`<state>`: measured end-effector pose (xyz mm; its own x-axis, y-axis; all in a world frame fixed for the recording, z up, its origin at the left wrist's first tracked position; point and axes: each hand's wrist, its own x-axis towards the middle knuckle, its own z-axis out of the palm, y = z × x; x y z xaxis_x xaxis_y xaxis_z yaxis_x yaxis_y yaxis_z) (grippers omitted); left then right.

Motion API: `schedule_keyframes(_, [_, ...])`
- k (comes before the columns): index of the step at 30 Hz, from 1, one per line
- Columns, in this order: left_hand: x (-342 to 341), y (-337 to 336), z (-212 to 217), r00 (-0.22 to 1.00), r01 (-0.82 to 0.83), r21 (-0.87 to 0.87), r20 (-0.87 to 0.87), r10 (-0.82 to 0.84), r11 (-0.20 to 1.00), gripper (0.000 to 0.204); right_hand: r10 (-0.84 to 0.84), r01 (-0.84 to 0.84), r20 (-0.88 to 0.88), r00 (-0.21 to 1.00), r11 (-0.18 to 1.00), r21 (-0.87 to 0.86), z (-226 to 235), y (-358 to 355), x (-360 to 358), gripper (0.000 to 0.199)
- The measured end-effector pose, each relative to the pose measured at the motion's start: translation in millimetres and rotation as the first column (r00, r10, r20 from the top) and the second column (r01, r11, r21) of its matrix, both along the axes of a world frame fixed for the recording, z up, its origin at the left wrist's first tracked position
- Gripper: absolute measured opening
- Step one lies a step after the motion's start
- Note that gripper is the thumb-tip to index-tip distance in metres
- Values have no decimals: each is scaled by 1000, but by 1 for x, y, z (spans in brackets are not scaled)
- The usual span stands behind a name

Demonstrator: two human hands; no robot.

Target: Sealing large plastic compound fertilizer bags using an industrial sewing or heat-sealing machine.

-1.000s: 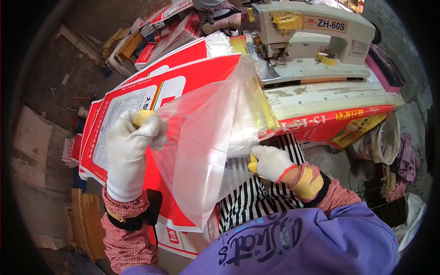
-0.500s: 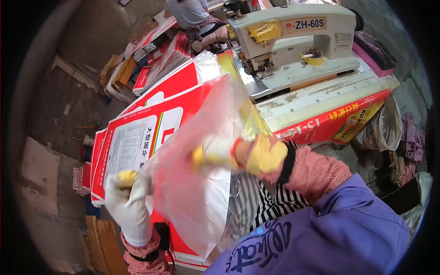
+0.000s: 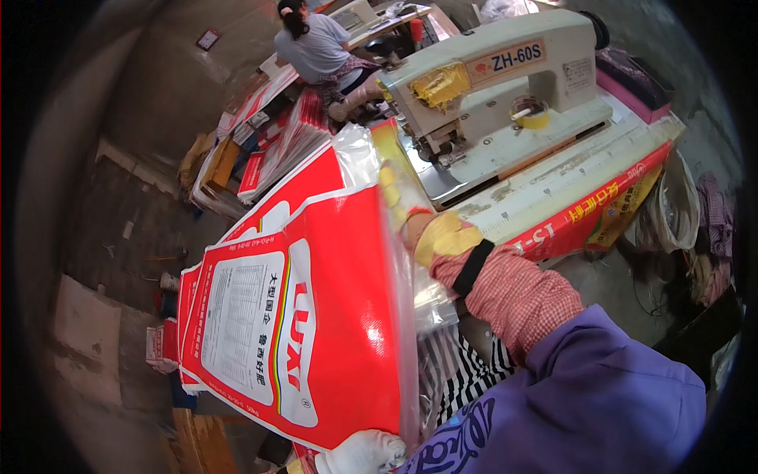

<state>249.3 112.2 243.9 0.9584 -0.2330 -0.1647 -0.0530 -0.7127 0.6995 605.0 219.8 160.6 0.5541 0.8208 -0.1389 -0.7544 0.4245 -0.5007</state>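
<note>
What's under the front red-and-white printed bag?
More red-and-white printed bags show past the upper and left edges of the front bag. Clear plastic film emerges at its right; inside or beneath, can't tell. The rest is covered, bag count included.

1 red-and-white bag [image 3: 351, 332] lying printed side up, kinda slanted, over more red bags [image 3: 317, 175], clear plastic [image 3: 430, 299] along its right edge.

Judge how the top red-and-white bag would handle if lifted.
The bag is likely floppy: its upper edge curves. It looks light for its size, lying flat and apparently unfilled. Its glossy face suggests some slipperiness.
</note>
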Motion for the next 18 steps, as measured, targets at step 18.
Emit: schedule_keyframes(18, [234,75,55,979,196,925,-165,-122,326,25,233,-100,972,20,968,-230,23,-72,-104,58])
